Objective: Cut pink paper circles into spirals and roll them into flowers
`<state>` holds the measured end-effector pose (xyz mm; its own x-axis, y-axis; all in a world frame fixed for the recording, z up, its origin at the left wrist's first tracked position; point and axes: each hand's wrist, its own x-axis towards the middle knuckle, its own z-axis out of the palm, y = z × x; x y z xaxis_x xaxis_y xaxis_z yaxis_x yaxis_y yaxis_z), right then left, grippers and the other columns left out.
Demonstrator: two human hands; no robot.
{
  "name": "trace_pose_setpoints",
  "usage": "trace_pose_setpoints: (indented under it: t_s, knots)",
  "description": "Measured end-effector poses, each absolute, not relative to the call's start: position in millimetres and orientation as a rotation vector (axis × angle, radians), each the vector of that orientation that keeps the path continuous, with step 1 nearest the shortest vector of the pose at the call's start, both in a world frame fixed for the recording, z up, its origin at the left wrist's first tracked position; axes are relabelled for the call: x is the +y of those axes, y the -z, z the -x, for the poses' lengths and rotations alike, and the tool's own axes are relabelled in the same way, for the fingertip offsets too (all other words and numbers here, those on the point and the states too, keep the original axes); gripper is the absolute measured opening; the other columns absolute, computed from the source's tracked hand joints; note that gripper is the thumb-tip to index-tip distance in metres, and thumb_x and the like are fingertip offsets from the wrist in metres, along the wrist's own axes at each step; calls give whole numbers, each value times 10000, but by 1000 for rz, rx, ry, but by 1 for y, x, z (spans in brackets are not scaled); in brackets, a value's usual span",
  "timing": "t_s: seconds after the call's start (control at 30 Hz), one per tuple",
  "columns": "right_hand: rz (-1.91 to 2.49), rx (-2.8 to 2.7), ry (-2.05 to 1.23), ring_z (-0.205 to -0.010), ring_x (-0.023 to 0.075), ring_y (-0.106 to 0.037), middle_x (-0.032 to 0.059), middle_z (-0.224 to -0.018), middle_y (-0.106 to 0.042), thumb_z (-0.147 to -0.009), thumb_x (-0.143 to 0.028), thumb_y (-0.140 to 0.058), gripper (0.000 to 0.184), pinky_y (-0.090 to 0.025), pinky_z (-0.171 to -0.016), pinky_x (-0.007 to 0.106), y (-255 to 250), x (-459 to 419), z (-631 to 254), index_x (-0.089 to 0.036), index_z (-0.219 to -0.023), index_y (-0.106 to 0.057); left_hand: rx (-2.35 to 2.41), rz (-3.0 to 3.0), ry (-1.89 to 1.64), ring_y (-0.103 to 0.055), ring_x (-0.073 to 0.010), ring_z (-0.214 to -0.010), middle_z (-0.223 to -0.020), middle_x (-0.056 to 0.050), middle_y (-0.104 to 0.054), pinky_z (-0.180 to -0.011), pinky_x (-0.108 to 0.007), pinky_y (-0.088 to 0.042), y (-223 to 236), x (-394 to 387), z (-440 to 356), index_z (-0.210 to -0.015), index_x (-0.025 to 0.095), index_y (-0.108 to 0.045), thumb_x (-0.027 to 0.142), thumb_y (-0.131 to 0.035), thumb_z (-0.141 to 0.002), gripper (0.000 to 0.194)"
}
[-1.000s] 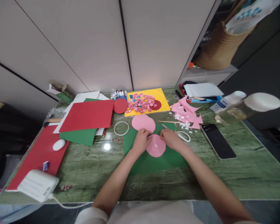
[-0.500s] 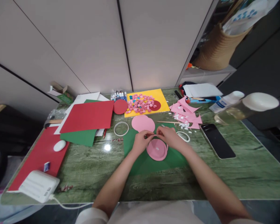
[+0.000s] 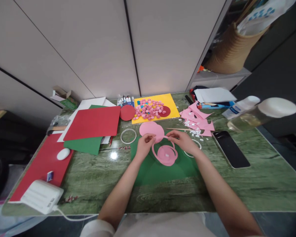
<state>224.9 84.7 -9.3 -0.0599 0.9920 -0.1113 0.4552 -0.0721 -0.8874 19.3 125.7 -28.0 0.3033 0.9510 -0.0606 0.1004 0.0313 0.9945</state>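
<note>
Pink paper is curling into a looping spiral [image 3: 165, 159] between the person's two hands, over the green sheet [image 3: 160, 176] that is covering the middle of the desk [image 3: 101, 184]. The left hand [image 3: 146, 144] is pinching the spiral's narrow outer band at its upper left, thumb and fingers drawn together. The right hand [image 3: 183, 141] is gripping the band at its upper right, fingertips likewise close. Below them the rounded centre is hanging or resting, which I cannot tell, and it is showing a small white spot.

Just beyond the left hand, overlapping pink circles [image 3: 149, 129] are lying partly on the green sheet. The white-handled scissors [image 3: 199, 144] are lying partly hidden under the right hand and forearm. Farther back, pink beads [image 3: 148, 110] are crowding a yellow sheet [image 3: 171, 100], while pink scraps [image 3: 198, 121] are heaping beside it. A phone [image 3: 231, 149] is lying to the right, and a white ring [image 3: 121, 136] is lying left of the circles.
</note>
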Motion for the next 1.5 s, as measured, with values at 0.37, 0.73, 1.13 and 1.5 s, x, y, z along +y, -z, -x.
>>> trace_pose_setpoints:
  t_s: [0.37, 0.73, 1.13, 1.5]
  knots:
    - [1480, -1507, -1202, -682, 154, -616, 45, -771, -673, -850, -394, -487, 298, -481, -659, 281, -2, 84, -225, -145, -902, -642, 1043, -1274, -889, -563, -98, -657, -763, -9, -615, -621, -218, -437, 22, 125, -19, -965, 160, -613, 321, -577, -775, 252]
    - [1395, -1590, -1018, -823, 182, -649, 23, -902, -692, -827, -288, -546, 154, -484, -740, 304, -83, 105, -199, -213, -921, -642, 948, -1642, -801, -600, -144, -753, -781, -13, -649, -722, -266, -453, -90, 137, -31, -1014, 193, -612, 326, -639, -763, 286]
    - [1400, -1409, -984, -857, 168, -668, 4, -917, -706, -831, -341, -585, 149, -510, -739, 295, -112, 116, -187, -250, -934, -644, 1134, -1413, -1026, -574, -111, -661, -814, -14, -633, -617, -236, -487, -106, 145, -20, -919, 200, -637, 303, -610, -791, 167]
    - [1490, -1495, -988, -878, 166, -657, -8, -920, -711, -830, -322, -592, 114, -490, -706, 271, -103, 126, -188, -264, -883, -675, 1202, -1536, -841, -576, -116, -771, -835, 10, -655, -676, -224, -426, -103, 149, -30, -847, 223, -656, 299, -589, -813, 107]
